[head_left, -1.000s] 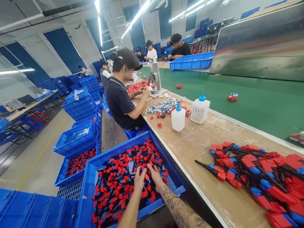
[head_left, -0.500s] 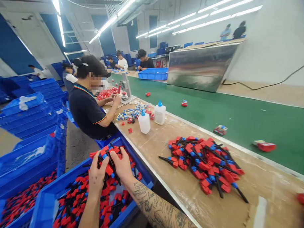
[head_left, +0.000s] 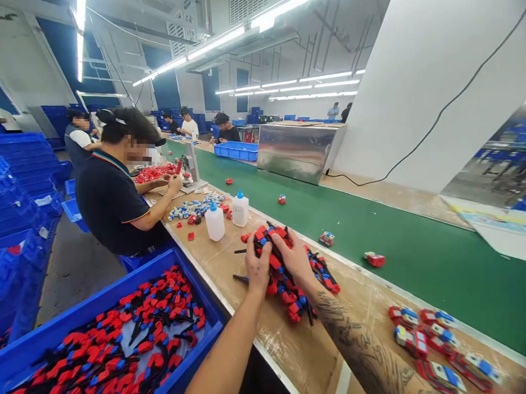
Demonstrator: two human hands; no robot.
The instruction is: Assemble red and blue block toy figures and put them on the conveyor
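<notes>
1. A blue crate of red-and-black parts sits nearest, below the worktop edge.
2. The left hand and right hand, fingers curled shut, together clasp a bundle of parts above the pile on the worktop.
3. Beyond stand two white bottles and a seated co-worker.

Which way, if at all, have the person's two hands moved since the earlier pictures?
Yes. The left hand and right hand have left the blue bin and now sit over the workbench pile.
</notes>
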